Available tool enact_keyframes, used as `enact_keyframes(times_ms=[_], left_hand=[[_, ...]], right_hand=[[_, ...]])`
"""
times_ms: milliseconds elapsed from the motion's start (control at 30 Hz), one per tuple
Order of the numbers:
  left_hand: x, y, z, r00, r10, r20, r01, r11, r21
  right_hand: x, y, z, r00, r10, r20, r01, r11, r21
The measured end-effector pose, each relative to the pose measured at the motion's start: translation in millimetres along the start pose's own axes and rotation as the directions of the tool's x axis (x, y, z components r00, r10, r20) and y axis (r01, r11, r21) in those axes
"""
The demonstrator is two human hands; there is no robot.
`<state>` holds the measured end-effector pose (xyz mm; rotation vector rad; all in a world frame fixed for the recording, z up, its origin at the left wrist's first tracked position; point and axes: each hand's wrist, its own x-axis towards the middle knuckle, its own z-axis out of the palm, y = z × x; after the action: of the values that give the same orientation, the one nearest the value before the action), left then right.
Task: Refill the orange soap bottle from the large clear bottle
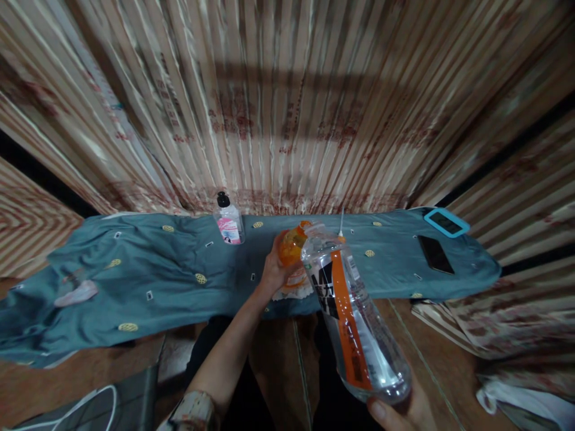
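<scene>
My right hand [406, 413] grips the base of a clear plastic bottle [359, 323] with an orange and black label, tipped forward so its open mouth points at a small orange container [291, 248]. My left hand [272, 272] holds that orange container just above a pale cloth [294, 292] on the teal fabric. The bottle's neck touches or nearly touches the container's top. Clear liquid sits in the bottle's lower part.
A teal patterned cloth [157, 269] covers a low surface along a striped curtain [287, 108]. On it stand a pump bottle [229, 222], a dark phone [435, 254] and a blue-cased device [446, 222]. A pale object [75, 294] lies left. Wooden floor below.
</scene>
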<state>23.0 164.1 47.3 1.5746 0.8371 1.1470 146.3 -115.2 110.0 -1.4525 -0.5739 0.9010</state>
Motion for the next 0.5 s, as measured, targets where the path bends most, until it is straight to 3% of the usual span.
enact_keyframes(times_ms=[300, 500], left_hand=[[11, 20, -9.5, 1.0, -0.007, -0.001, 0.008, 0.998, 0.062], [22, 32, -12.6, 0.999, 0.008, 0.052, -0.015, 0.992, 0.123]], right_hand=[[5, 3, -5, 0.999, -0.035, 0.028, 0.036, 0.998, -0.042], [4, -3, -1, 0.999, 0.04, -0.001, -0.04, 0.999, 0.004]])
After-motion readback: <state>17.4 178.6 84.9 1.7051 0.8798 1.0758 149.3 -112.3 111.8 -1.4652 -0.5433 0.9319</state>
